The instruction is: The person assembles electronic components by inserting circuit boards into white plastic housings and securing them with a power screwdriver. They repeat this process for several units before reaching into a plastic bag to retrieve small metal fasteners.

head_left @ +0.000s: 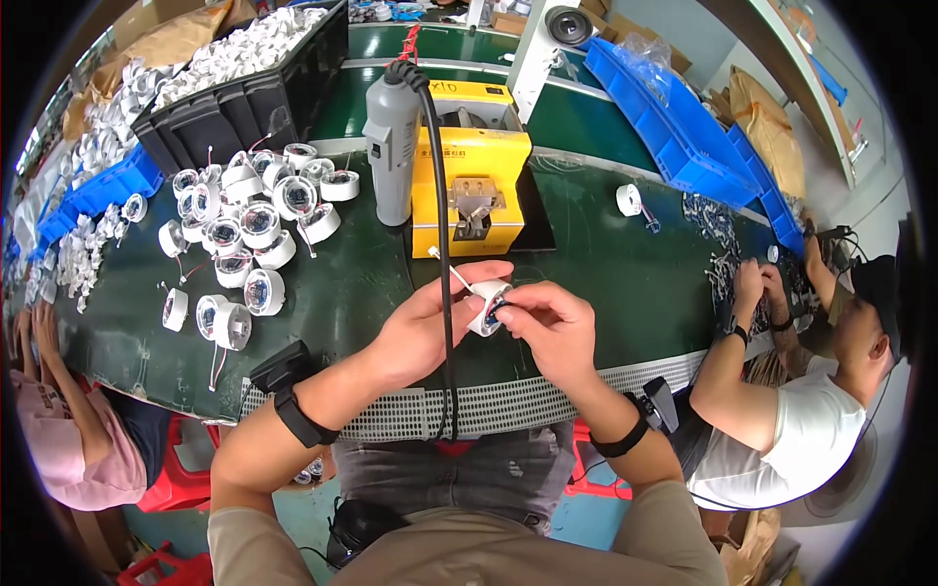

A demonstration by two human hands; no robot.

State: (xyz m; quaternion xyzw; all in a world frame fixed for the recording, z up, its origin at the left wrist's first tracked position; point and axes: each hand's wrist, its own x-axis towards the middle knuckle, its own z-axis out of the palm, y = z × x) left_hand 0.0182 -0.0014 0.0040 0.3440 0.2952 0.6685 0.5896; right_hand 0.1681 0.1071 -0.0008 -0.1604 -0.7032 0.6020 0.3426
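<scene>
In the head view, taking twelve as straight ahead of the person and the held piece as the centre, a white round housing (488, 292) is up in both hands over the near part of the green counter (596, 259). The left hand (420, 317), at nine, has its fingers clamped on the housing. The right hand (555, 324), at three, has thumb and forefinger pinched on a small dark piece (498, 307) at the housing's open face. A pale lead (450, 269) pokes out toward eleven.

Right there at twelve stands a yellow machine (469, 161), a grey cylinder (393, 146) upright at eleven, and a black cord (444, 264) hanging down in front. Between nine and ten I see a heap of similar housings (259, 225), with a black crate (230, 122) of white parts behind it. One lone housing (628, 200) sits near two, before a blue bin (674, 137). Between three and four a co-worker (791, 420) is busy; another person (78, 439) sits between eight and nine.
</scene>
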